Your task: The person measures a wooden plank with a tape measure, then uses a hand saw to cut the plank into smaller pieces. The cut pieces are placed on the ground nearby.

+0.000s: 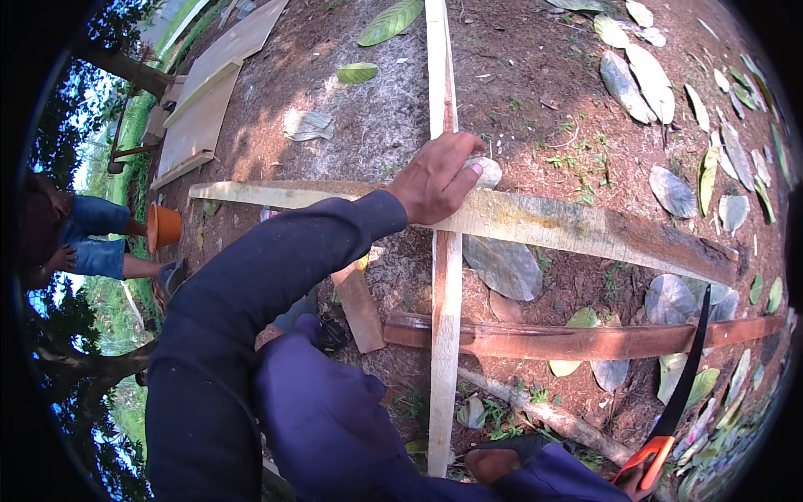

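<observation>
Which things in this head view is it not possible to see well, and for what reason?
All in the head view:
- Where the long pale plank crosses the narrow pale beam: covered by the left hand.
- Part of the right hand: cut off by the lower edge.
- Teeth of the saw: too small.
- Upper body of the co-worker: lost in the dark rim.

Your long pale plank [577, 220], brown-stained toward its right end, lies across both edges of a narrow beam [445, 335]. Your orange-handled saw [681, 393] slants, its curved black blade's tip near that end.
</observation>
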A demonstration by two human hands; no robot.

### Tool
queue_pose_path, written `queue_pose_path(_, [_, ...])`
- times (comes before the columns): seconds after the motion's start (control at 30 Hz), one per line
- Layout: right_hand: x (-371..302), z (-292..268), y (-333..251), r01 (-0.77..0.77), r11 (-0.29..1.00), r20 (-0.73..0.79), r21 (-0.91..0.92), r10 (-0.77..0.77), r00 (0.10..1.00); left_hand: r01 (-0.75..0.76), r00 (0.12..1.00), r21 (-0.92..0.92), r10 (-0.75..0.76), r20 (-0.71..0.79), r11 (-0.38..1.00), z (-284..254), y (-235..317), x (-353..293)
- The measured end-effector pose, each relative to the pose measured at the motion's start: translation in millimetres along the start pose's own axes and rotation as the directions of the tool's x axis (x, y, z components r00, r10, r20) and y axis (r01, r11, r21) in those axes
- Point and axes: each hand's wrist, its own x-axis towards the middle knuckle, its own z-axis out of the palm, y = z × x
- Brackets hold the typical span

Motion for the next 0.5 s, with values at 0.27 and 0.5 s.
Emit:
queue_pose_path(0.27, [35,-67,-37,0.299,0.833,-0.093,-0.466,-0.382,0.919,0.053,0.999,0.107,-0.054,0.003,0.993,7,5,6])
queue_pose_path(0.5, [86,-85,-180,0.679,0.478,-0.017,-0.556,-0.824,0.566,-0.026,0.999,0.121,0.03,-0.029,0.992,-2,2,-6])
